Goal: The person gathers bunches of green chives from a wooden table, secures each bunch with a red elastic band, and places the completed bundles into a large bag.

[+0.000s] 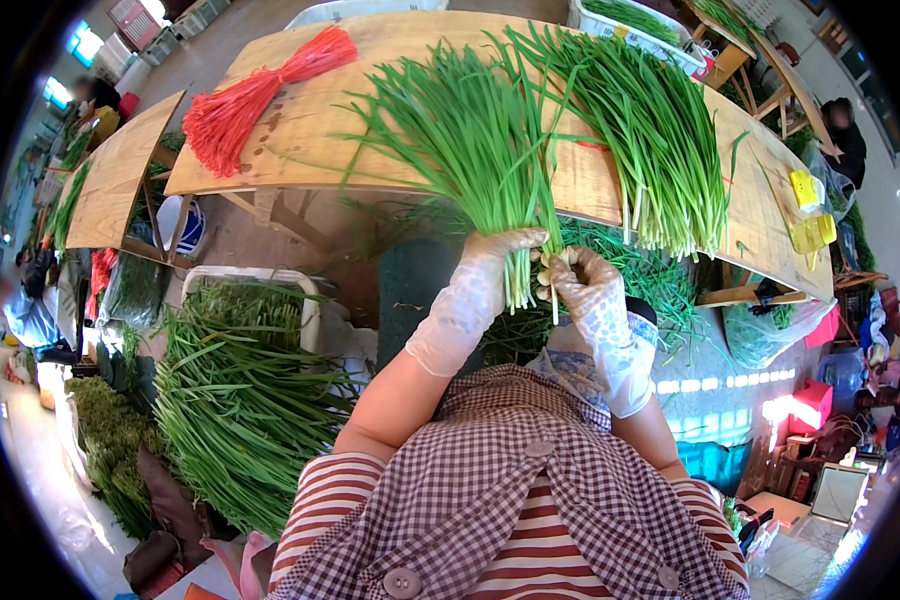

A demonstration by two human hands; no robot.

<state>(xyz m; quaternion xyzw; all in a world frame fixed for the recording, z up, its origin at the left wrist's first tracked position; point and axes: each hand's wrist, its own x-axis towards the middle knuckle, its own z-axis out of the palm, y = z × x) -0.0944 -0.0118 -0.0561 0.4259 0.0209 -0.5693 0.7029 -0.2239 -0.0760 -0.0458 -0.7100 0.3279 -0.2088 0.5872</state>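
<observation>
past the checked apron (460,495), the left hand (492,256) clasps green leaves (467,140) fanning forward.

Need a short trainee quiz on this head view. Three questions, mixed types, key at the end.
1. Multiple choice: what does the person's left grip hold?
A) A yellow container
B) A bunch of long green leaves
C) A white bin

2. True or false: on the wooden table, the red strand bundle lies to the left of the held bunch.

3. Fill in: the other large green bunch lies on the table to the ____ of the held one.

Key:
1. B
2. True
3. right
</observation>
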